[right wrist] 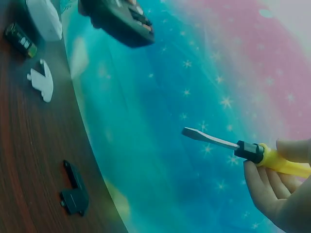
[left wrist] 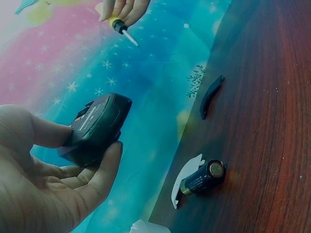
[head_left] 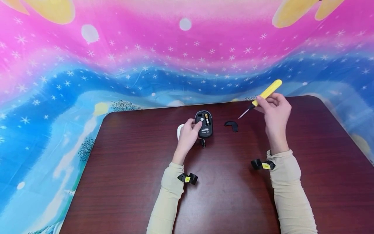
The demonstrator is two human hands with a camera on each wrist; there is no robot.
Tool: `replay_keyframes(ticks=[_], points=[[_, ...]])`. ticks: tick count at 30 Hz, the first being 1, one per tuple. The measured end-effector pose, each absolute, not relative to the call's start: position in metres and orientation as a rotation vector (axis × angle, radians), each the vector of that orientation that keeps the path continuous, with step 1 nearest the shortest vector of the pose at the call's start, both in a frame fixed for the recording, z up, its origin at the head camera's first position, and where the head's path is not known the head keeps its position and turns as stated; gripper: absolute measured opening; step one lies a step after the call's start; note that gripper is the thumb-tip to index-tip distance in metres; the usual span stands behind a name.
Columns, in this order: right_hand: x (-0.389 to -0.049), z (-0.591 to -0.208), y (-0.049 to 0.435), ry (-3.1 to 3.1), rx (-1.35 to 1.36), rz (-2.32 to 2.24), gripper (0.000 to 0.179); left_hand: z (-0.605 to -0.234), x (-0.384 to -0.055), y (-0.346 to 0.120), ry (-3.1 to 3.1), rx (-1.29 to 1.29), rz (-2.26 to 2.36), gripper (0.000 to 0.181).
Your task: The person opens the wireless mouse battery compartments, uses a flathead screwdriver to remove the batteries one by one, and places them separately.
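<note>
Mouse (head_left: pixel 206 127), likely light, stiff, best held by its sides, is pinched at nine o'clock by the left hand (head_left: pixel 189 135), screwdriver (head_left: pixel 268 92) by the right hand (head_left: pixel 275 117).

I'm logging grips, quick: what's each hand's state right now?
Left hand: closed, holding the black mouse.
Right hand: closed, holding the yellow-handled screwdriver.

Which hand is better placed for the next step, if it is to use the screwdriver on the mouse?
Probably the right hand: it grips the yellow screwdriver, its metal tip free. The left hand holds the black mouse, so it seems better for steadying.
</note>
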State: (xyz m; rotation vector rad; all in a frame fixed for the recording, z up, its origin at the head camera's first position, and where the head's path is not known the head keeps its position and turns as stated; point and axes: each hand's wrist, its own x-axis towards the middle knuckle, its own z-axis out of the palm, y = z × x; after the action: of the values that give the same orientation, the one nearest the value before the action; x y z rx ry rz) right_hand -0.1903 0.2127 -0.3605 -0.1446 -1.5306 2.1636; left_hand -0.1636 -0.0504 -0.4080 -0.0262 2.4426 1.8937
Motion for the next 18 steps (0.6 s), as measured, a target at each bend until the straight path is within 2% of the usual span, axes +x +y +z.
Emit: replay_keyframes(ticks=[12, 18], points=[[-0.184, -0.358, 0.199, -1.464, -0.043, 2.258, 0.026, -0.411, -0.162, -0.047, 2.45, -0.021, 1.823, 0.036], [-0.181, -0.354, 0.19, -1.446, -0.005, 2.28, 0.025, -0.411, -0.162, -0.045, 2.447, -0.01, 1.827, 0.035]])
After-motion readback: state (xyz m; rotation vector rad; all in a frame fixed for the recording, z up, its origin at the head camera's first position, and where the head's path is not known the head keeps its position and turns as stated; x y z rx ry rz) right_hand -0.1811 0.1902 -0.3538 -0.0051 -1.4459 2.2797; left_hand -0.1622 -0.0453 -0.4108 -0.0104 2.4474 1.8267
